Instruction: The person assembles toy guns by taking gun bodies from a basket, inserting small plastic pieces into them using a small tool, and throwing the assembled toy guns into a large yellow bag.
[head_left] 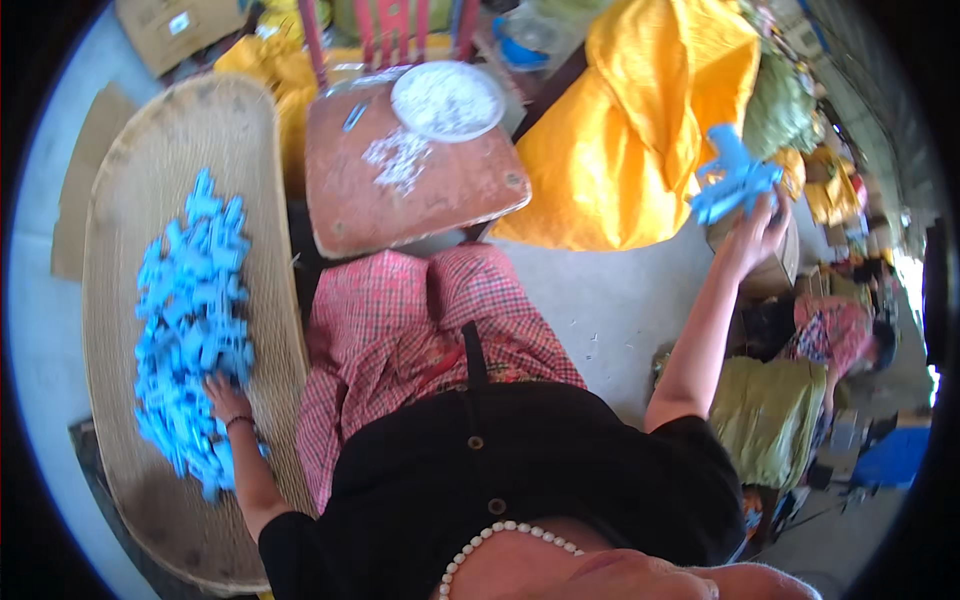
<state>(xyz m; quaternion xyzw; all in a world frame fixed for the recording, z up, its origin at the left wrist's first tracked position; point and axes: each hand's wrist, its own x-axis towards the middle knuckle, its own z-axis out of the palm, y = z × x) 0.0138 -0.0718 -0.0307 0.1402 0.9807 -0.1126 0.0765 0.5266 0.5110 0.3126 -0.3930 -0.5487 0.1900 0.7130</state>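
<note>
A heap of light-blue plastic pieces (195,320) lies in a long oval woven tray (115,240) on my left. My left hand (228,402) rests on the right side of the heap, its fingers stretched out and touching the pieces. Out to the right, my right hand (765,232) is raised and closed around several light-blue plastic pieces (735,180). They look pistol-shaped, though blur hides their exact kind. Beside them hangs a large yellow-orange sack (620,150).
Ahead is a brown wooden chair (400,210), bearing a white bowl (448,100) of small white parts, a loose pile of small white parts (398,160) and a small blue piece (354,117). A person (835,335) sits at the far right near a green sack (765,410).
</note>
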